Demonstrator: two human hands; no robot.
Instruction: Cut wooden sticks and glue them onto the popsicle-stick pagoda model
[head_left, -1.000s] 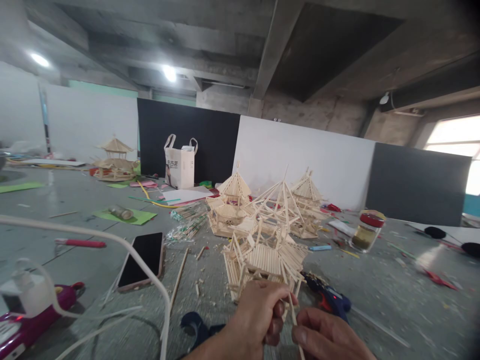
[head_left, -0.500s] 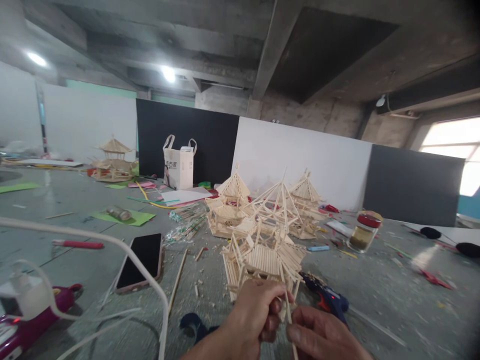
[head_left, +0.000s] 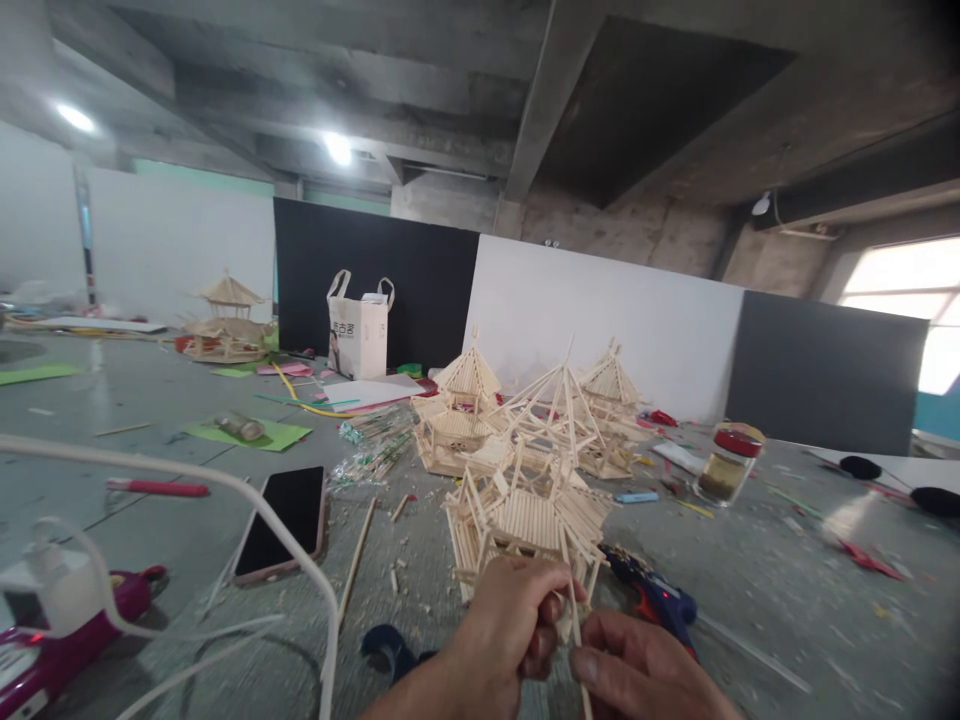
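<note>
Pinching a thin stick (head_left: 576,625) between both hands, our left hand (head_left: 501,635) and right hand (head_left: 637,670) meet low over the tabletop (head_left: 757,590), a stick pavilion (head_left: 525,525) just beyond them, glue gun (head_left: 652,595) beside our right.

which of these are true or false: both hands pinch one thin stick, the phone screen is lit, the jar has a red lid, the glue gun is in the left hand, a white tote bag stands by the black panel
1. Both hands pinch one thin wooden stick. True: the left hand and right hand both grip it.
2. The phone screen is lit. False: it lies dark on the floor.
3. The jar has a red lid. True.
4. The blue glue gun is in the left hand. False: it lies on the floor beside the stick pavilion model.
5. A white tote bag stands by the black panel. True.
</note>
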